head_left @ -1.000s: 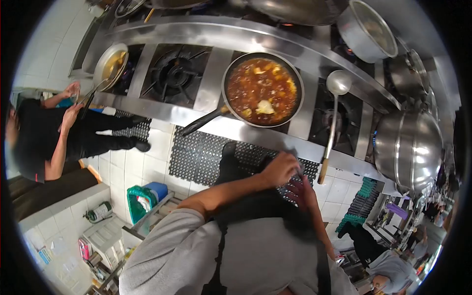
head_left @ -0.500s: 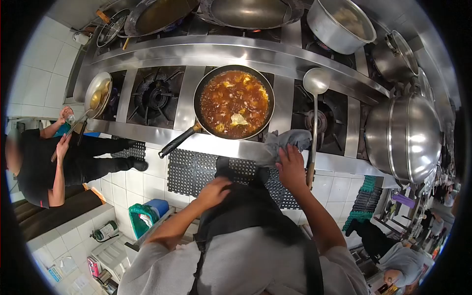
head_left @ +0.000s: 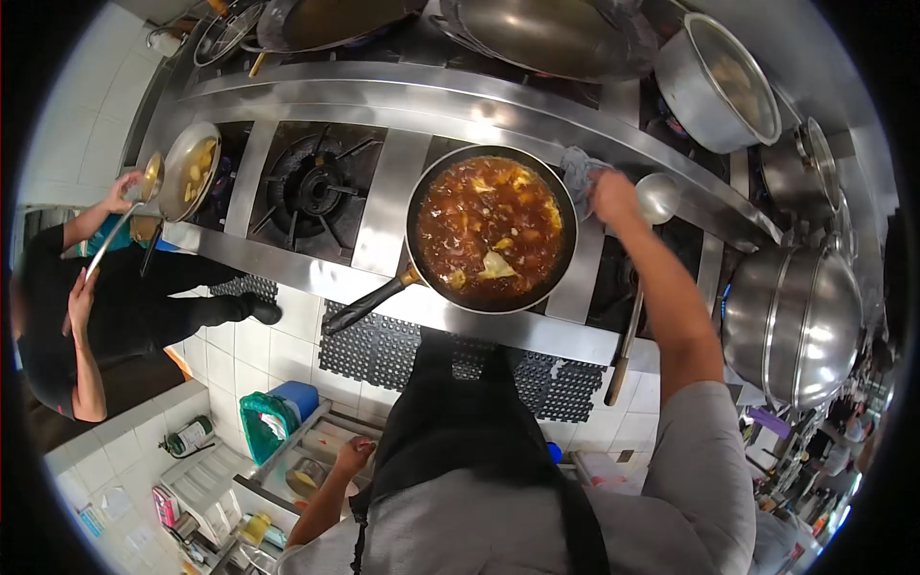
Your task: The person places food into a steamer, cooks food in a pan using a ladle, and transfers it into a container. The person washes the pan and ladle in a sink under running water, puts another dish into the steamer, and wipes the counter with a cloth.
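My right hand (head_left: 613,197) is closed on a crumpled grey cloth (head_left: 579,178), pressing it on the steel stovetop by the far right side of the frying pan (head_left: 414,251). Red-brown stew (head_left: 491,225) with yellowish pieces fills the pan, and its black handle (head_left: 369,305) points toward me, to the left. A long-handled ladle (head_left: 657,197) lies right of my right hand over the right burner, its wooden handle end past the stove's front edge. Low at my left side, away from the stove, my left hand (head_left: 355,455) is curled closed with nothing visible in it.
Left of the pan is a bare burner (head_left: 311,192). Large woks (head_left: 546,34) and a tall pot (head_left: 719,86) stand on the back row. A large steel lidded pot (head_left: 791,326) sits at the right. On the left, another person (head_left: 86,316) holds a ladle by a smaller pan (head_left: 189,172).
My right hand has carried the cloth from the stove's front edge to the far right of the pan. My left hand has dropped back to my side. The view has shifted.
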A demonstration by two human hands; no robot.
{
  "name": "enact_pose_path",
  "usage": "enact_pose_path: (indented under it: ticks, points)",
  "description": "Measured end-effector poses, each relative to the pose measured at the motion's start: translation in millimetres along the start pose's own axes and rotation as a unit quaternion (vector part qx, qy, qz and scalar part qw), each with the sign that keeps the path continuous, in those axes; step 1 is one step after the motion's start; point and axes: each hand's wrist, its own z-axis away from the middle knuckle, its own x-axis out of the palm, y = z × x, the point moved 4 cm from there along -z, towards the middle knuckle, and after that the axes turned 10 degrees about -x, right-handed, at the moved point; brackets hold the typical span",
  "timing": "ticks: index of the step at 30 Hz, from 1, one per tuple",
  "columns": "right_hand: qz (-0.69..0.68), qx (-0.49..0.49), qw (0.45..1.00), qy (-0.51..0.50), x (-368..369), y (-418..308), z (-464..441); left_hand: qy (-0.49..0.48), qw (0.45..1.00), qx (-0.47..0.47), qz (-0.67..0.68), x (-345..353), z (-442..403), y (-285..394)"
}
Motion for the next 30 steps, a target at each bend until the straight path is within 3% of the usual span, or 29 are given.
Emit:
enact_pose_path:
  ticks: [1, 4, 6, 8, 11, 14, 16, 17, 22, 24, 26, 27, 28, 29, 30]
  points:
    - [-0.076, 0.020, 0.997, 0.015, -10.5, 8.9, -14.5, -0.017, 1.000, 0.009, 0.011, 0.3, 11.7, 25.8]
    - [-0.082, -0.029, 0.948, 0.305, -50.5, -5.7, -14.0, -0.030, 0.999, -0.012, 0.031, -3.7, 8.3, 40.4]
    - [-0.084, 0.047, 0.951, 0.292, -66.0, -18.3, -4.3, -0.030, 0.998, -0.026, 0.042, -7.1, -9.3, 29.5]
    - [0.050, 0.043, 0.992, 0.107, -52.3, -17.2, -12.5, -0.041, 0.998, -0.023, 0.043, -7.9, -25.1, 13.9]
    - [-0.059, 0.131, 0.976, -0.166, -25.5, -9.4, -60.9, -0.012, 0.964, -0.071, 0.255, -2.9, -15.2, -1.7]
    - [-0.205, 0.083, 0.957, -0.189, -12.6, -42.7, -122.9, 0.019, 0.962, -0.108, 0.249, -14.8, 23.7, 10.0]
    - [-0.261, -0.006, 0.941, -0.217, -46.1, -139.4, -135.4, 0.008, 0.968, -0.133, 0.210, -11.4, 22.1, -8.3]
    - [-0.251, -0.022, 0.947, -0.201, -37.3, -169.9, -154.9, 0.003, 0.971, -0.144, 0.190, -10.0, 17.1, -14.7]
    - [-0.046, -0.162, 0.964, -0.205, -16.1, -328.3, -208.3, 0.046, 0.988, 0.040, 0.139, -25.1, -27.1, -7.6]
    - [0.003, -0.125, 0.966, -0.224, -49.0, -386.6, -157.7, 0.090, 0.982, 0.105, 0.132, -54.0, -40.7, 40.6]
    - [0.020, -0.150, 0.965, -0.213, -50.1, -424.5, -105.5, 0.152, 0.969, 0.150, 0.121, -94.5, -33.1, 120.3]
    - [0.032, -0.172, 0.954, -0.243, -41.0, -439.2, -82.2, 0.180, 0.962, 0.178, 0.106, -113.6, -31.9, 157.7]
    - [0.042, -0.193, 0.942, -0.273, -28.8, -448.2, -62.5, 0.189, 0.967, 0.148, 0.081, -127.9, -38.9, 184.8]
    - [0.002, -0.210, 0.924, -0.319, -18.1, -454.7, -48.2, 0.170, 0.940, 0.218, 0.200, -140.3, -35.8, 222.7]
    - [-0.039, -0.226, 0.902, -0.365, -8.4, -458.3, -35.4, 0.174, 0.934, 0.268, 0.158, -156.6, -20.8, 272.9]
